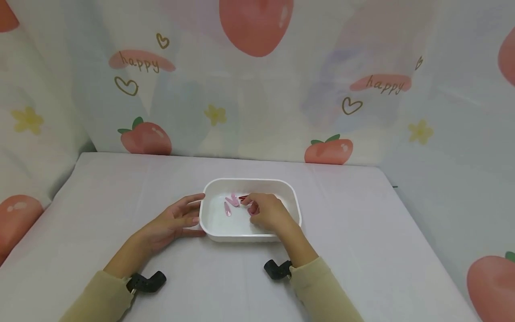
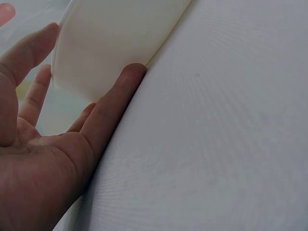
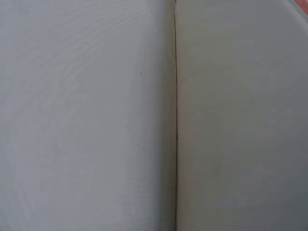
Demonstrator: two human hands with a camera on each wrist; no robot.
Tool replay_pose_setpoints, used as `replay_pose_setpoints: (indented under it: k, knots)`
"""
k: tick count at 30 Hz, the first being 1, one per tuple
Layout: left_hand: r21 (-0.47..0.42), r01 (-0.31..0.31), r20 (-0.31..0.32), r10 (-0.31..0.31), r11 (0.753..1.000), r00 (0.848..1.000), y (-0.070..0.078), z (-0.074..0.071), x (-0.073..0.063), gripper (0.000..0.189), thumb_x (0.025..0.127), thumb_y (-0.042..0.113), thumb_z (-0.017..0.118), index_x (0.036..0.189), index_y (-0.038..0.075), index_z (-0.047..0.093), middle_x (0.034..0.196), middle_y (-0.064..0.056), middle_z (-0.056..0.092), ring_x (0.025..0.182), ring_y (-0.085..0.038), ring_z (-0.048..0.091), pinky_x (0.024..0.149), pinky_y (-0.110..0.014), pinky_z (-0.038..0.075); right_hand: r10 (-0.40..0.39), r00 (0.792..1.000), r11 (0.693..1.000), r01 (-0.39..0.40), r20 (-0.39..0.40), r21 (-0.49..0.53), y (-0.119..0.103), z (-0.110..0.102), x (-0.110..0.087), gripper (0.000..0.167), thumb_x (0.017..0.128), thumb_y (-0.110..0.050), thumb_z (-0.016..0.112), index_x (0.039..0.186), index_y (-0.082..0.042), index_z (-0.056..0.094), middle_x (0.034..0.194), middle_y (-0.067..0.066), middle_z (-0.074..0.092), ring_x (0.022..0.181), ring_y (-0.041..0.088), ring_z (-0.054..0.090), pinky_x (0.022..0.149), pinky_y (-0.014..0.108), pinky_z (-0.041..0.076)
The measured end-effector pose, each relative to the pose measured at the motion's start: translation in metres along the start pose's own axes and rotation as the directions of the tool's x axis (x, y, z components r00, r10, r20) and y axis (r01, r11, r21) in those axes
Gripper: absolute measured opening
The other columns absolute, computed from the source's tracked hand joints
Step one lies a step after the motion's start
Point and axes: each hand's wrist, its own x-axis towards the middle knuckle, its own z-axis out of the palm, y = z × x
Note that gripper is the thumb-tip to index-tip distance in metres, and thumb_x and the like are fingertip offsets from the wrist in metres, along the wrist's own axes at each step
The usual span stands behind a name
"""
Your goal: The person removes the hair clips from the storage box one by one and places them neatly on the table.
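As the left hand (image 1: 173, 223) braces extended fingers against the white tray (image 1: 211, 225), in goes the right hand (image 1: 268, 212), fingers curled; whether they pinch the reddish piece (image 1: 252, 209) there, I can't tell! Pink clips (image 1: 227, 209) lie loose nearby, so a careless knuckle could scatter them, and weak bracing could let the tray slide.

The white tray (image 1: 249, 239) looks like smooth plastic; the pink hair clips (image 1: 227, 209) toward its ten o'clock are glossy. The tablecloth (image 2: 202, 120) shows a fine matt weave; the sleeves (image 1: 326, 290) at five and eight o'clock, matt cloth.
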Motion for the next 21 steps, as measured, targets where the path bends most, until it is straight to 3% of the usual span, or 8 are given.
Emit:
replay_pose_setpoints:
  k: [6, 14, 18, 21]
  knots:
    - [0.001, 0.001, -0.010, -0.001, 1.000, 1.000, 0.003, 0.002, 0.000, 0.069, 0.097, 0.001, 0.060, 0.156, 0.015, 0.028, 0.161, -0.020, 0.023, 0.132, -0.025, 0.052, 0.097, -0.055, 0.053, -0.010, 1.000, 1.000, 0.010, -0.017, 0.015, -0.001, -0.002, 0.001, 0.045, 0.075, 0.008, 0.067, 0.111, -0.018, 0.073, 0.091, -0.002, 0.066, 0.081, 0.015, 0.058, 0.075, 0.029, 0.050]
    - [0.003, 0.002, -0.017, -0.002, 1.000, 1.000, 0.005, 0.003, -0.002, 0.068, 0.097, 0.001, 0.061, 0.156, 0.016, 0.029, 0.161, -0.020, 0.023, 0.131, -0.025, 0.053, 0.096, -0.055, 0.053, -0.006, 0.999, 0.974, 0.015, -0.043, 0.228, 0.001, -0.008, 0.002, 0.034, 0.084, 0.002, 0.066, 0.112, -0.016, 0.075, 0.094, -0.002, 0.068, 0.085, 0.018, 0.058, 0.077, 0.029, 0.052]
    - [0.015, 0.003, -0.025, -0.002, 1.000, 1.000, 0.004, 0.003, -0.001, 0.066, 0.097, 0.002, 0.060, 0.155, 0.015, 0.030, 0.161, -0.020, 0.024, 0.131, -0.027, 0.052, 0.096, -0.055, 0.053, -0.013, 0.999, 0.905, 0.026, -0.032, 0.424, 0.005, -0.016, 0.002, 0.037, 0.084, 0.003, 0.068, 0.118, -0.010, 0.072, 0.098, 0.006, 0.069, 0.085, 0.021, 0.060, 0.074, 0.027, 0.055]
    - [0.029, -0.001, -0.026, 0.002, 1.000, 1.000, 0.001, 0.002, -0.001, 0.065, 0.098, 0.003, 0.059, 0.155, 0.014, 0.029, 0.161, -0.020, 0.024, 0.131, -0.030, 0.051, 0.096, -0.055, 0.053, -0.023, 1.000, 0.816, 0.027, -0.014, 0.578, 0.009, -0.025, 0.000, 0.038, 0.085, 0.004, 0.067, 0.122, -0.005, 0.069, 0.105, 0.018, 0.067, 0.085, 0.023, 0.062, 0.076, 0.031, 0.060]
